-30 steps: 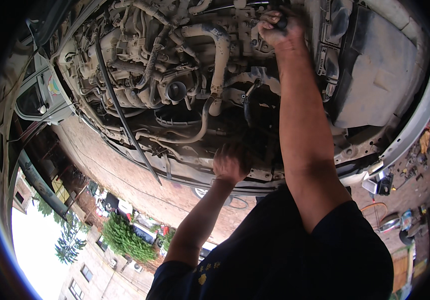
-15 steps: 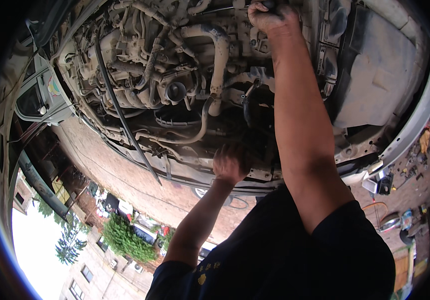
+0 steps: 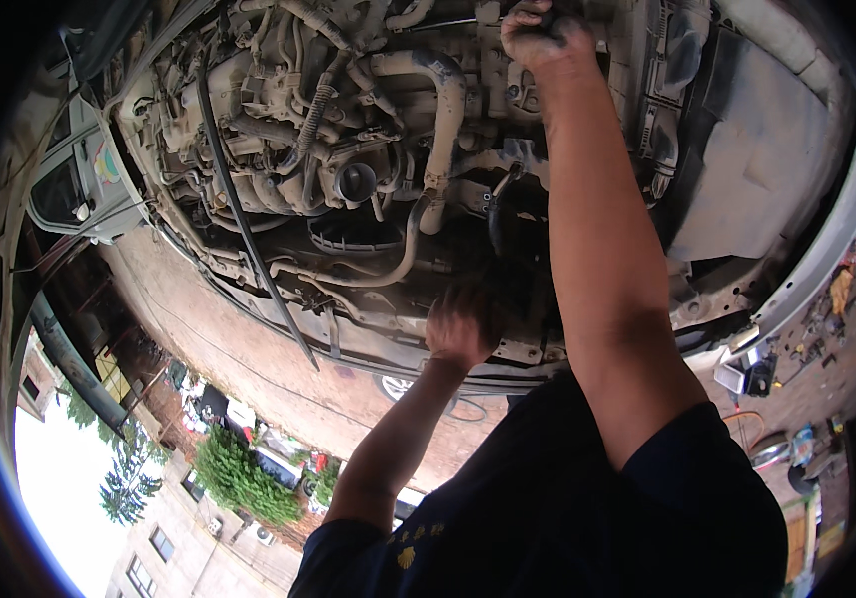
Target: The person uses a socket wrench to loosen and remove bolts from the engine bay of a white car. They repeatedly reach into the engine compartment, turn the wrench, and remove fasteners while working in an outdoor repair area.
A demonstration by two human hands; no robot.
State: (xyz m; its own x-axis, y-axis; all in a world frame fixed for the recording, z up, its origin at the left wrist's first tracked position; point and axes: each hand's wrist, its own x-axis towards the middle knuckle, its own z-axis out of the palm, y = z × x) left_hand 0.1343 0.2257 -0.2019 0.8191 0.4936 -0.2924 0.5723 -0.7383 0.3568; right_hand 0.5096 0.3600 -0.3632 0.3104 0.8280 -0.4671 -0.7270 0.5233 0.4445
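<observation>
A: How many hands are in there, and what are they up to?

B: Two, both the same person's, both bare. Right hand is way up at top centre, fingers curled in over the engine. The frame edge crops it and there's a dark patch at the fingers, so can't tell if it's pinching anything. Left hand is around the middle, a bit below centre, by the front rail. It's blurry and the fingertips fade into shadow, so spread or gripping, no clue.

A: Where's the engine exactly?

B: Fills the upper left and top middle. Counting stuff I can pick out: one fat tan pipe at top centre, one thinner curved hose below it, one round open pipe mouth, one long black rod slanting down the left, one thin metal bar near the right hand. Plus one big dusty grey panel, upper right.

A: Any containers?

B: The engine bay is the big one: engine, pipes and hoses packed in it. Then two little ones at the right on the ground: a white-rimmed box and a black box just beside it. Too small to make out what's in either.
</observation>
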